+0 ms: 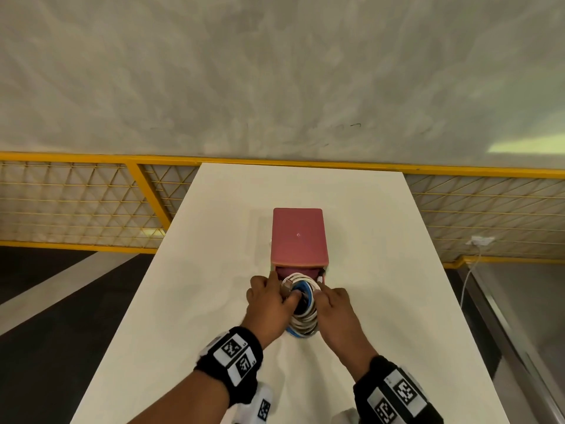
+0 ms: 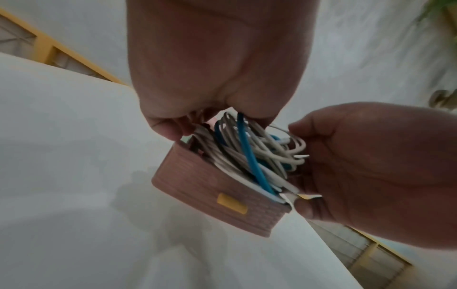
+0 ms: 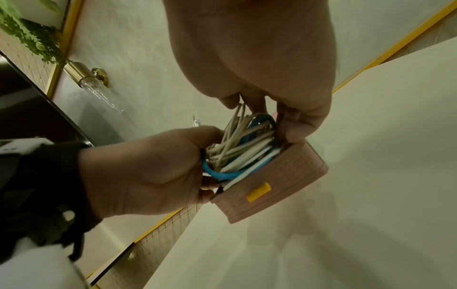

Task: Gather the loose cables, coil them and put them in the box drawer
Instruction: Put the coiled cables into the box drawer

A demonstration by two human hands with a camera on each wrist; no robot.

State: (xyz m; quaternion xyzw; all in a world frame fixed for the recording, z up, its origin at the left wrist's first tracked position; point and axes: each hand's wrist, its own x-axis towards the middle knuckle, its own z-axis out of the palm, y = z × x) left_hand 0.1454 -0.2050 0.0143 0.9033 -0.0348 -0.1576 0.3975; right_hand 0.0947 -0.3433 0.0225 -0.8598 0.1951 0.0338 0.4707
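Observation:
A bundle of coiled white and blue cables (image 1: 302, 304) sits half inside the pulled-out drawer of the pink box (image 1: 298, 237) on the white table. The drawer (image 2: 210, 187) has a ribbed pink front with a yellow handle (image 2: 232, 203). My left hand (image 1: 275, 298) grips the coil's left side with curled fingers, and in the left wrist view the cables (image 2: 247, 152) stick up above the drawer's rim. My right hand (image 1: 328, 298) holds the coil's right side. In the right wrist view its fingers (image 3: 249, 103) pinch the cables (image 3: 242, 152) while the thumb rests by the drawer (image 3: 272, 183).
The white table (image 1: 214, 240) runs ahead to a yellow mesh railing (image 1: 91, 203) and a grey wall. A white plug with its cord (image 1: 481, 240) hangs at the right. A brass wall lamp (image 3: 84, 76) and a green plant (image 3: 29, 33) show in the right wrist view.

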